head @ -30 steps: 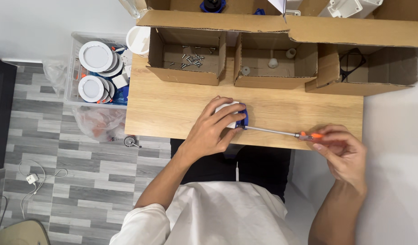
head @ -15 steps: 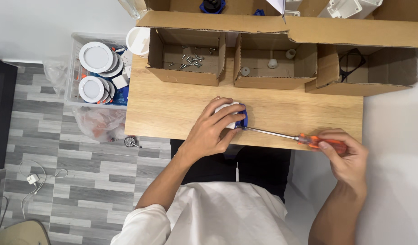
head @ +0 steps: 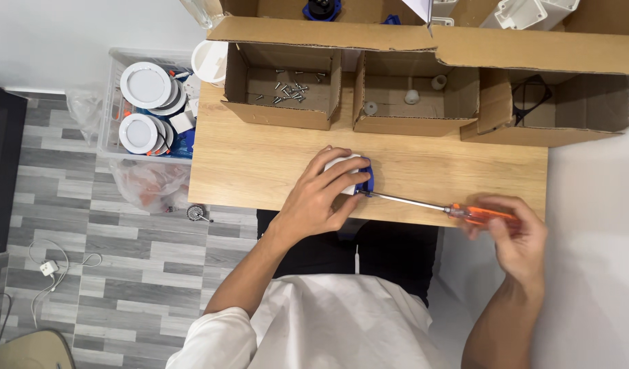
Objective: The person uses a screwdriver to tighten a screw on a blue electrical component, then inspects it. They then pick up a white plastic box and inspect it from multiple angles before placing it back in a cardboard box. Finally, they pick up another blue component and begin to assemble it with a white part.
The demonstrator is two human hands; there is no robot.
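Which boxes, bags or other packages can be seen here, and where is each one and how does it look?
Left cardboard box: back of the table, brown, open, loose screws inside.
Middle cardboard box: beside it, brown, open, small white parts inside.
Right cardboard box: table's right end, brown, open.
Clear plastic crate: floor, left of the table, round white discs inside.
Plastic bag: floor, below the crate, translucent.

The left hand point(head: 319, 199) lies curled, fingers spread and bent, while the right hand point(head: 514, 236) is closed in a pinching grip.
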